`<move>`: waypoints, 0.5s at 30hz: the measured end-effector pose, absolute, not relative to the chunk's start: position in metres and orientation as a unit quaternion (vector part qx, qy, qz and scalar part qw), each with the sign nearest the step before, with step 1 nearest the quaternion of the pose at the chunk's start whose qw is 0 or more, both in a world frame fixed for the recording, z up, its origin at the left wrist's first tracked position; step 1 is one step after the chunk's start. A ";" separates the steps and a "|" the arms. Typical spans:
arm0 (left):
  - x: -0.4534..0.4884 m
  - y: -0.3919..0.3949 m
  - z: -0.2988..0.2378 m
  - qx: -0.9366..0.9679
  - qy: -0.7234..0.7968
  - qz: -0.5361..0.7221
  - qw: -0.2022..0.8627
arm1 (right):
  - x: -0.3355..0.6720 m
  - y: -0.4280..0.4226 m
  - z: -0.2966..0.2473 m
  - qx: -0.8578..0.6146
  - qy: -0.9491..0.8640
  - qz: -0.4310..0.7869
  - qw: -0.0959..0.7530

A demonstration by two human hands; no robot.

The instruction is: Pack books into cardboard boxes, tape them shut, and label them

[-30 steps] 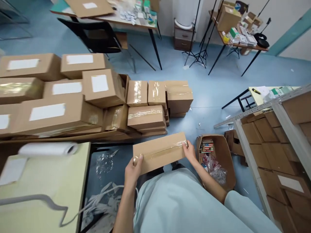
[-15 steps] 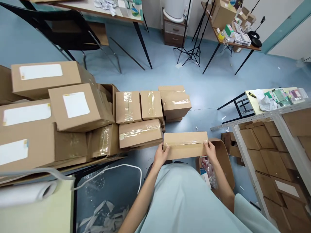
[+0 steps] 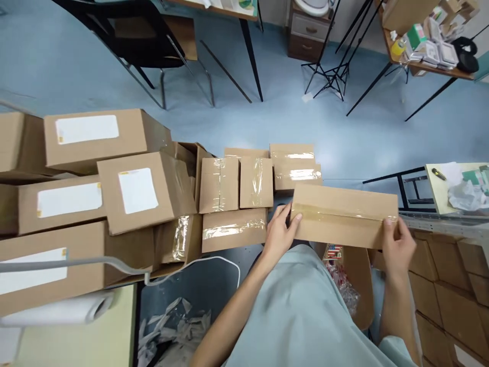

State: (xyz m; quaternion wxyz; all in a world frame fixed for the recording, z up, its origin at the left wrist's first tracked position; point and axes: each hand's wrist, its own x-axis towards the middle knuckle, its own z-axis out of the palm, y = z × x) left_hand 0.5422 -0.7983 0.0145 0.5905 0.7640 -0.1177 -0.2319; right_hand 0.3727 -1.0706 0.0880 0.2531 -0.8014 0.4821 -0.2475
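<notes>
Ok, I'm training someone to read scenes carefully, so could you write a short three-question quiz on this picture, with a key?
1. True or false: the left hand and the right hand hold opposite ends of the long taped box.
2. What colour is the chair back? (a) red (b) black (c) white
3. Which appears closer to the long taped box: the open carton or the white roll?

Key: 1. True. 2. (b). 3. The open carton.
</notes>
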 end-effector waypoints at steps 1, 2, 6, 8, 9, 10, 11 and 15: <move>0.563 -0.809 0.023 0.764 -0.122 -0.217 0.596 | 0.397 -1.080 0.097 -0.805 0.467 -0.264 0.252; 0.586 -0.818 0.029 0.766 -0.123 -0.202 0.598 | 0.425 -1.089 0.103 -0.810 0.448 -0.280 0.256; 0.695 -0.834 0.032 0.783 -0.088 -0.127 0.603 | 0.562 -1.116 0.097 -0.835 0.337 -0.291 0.322; 0.754 -0.824 0.026 0.802 -0.070 -0.086 0.587 | 0.637 -1.120 0.078 -0.846 0.271 -0.255 0.382; 0.783 -0.814 0.023 0.821 -0.054 -0.065 0.565 | 0.674 -1.119 0.066 -0.846 0.238 -0.230 0.418; 0.810 -0.801 0.019 0.843 -0.031 -0.044 0.536 | 0.709 -1.115 0.051 -0.843 0.204 -0.200 0.455; 0.837 -0.787 0.015 0.864 -0.007 -0.025 0.503 | 0.741 -1.110 0.036 -0.836 0.171 -0.170 0.493; 0.921 -0.728 -0.003 0.924 0.044 0.020 0.380 | 0.842 -1.078 -0.034 -0.790 0.087 -0.070 0.602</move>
